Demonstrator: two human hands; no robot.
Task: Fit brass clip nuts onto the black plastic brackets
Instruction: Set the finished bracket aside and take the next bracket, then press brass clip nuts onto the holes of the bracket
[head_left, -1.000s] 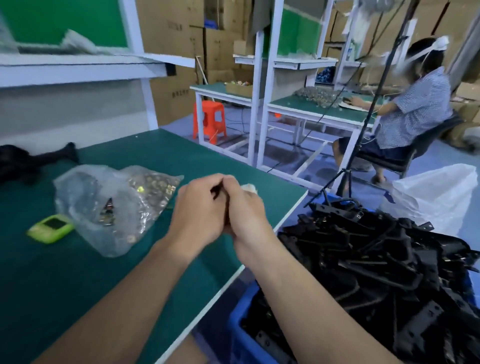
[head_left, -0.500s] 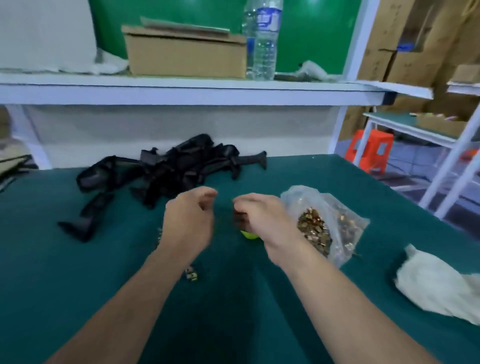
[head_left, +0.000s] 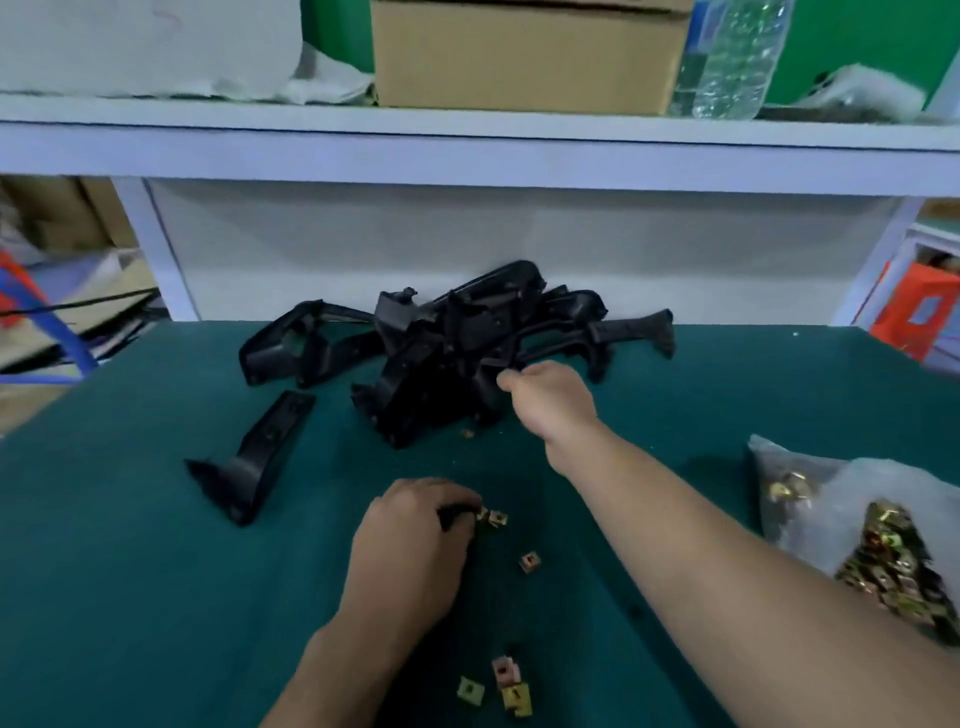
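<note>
Bench stock, nearest me first.

1. Scattered clip nuts (head_left: 506, 686): a small cluster on the green mat (head_left: 130, 597) close to my body, beside my left forearm. One single nut (head_left: 529, 562) lies further out, between my arms.
2. My left hand (head_left: 410, 551): palm down, fingers curled to the mat. The fingertips sit on a pair of nuts (head_left: 493, 517). I cannot tell if I have one pinched or am only touching them.
3. Bag of nuts (head_left: 883, 561): clear plastic, slumped at my right, well apart from both hands.
4. Loose bracket (head_left: 260, 462): left of my left hand, lying flat, its long axis running from near-left to far-right. Neither hand touches it.
5. My right hand (head_left: 550, 397): arm stretched forward, fingers closed tight on a black piece at the near edge of the bracket heap (head_left: 457, 353). Which piece of the tangle it is, I cannot tell.
6. The heap itself: straight ahead of the nuts, against the back panel, its longest arms lying mostly across my view. A stray nut (head_left: 467, 433) sits at its foot.
7. Shelf (head_left: 467, 150) above: cardboard box (head_left: 524, 57), water bottle (head_left: 732, 57).

Note: my right hand is the nearer to the brackets and my left to the nuts. As I judge it, the next move draws a bracket back towards me to meet the nuts.
</note>
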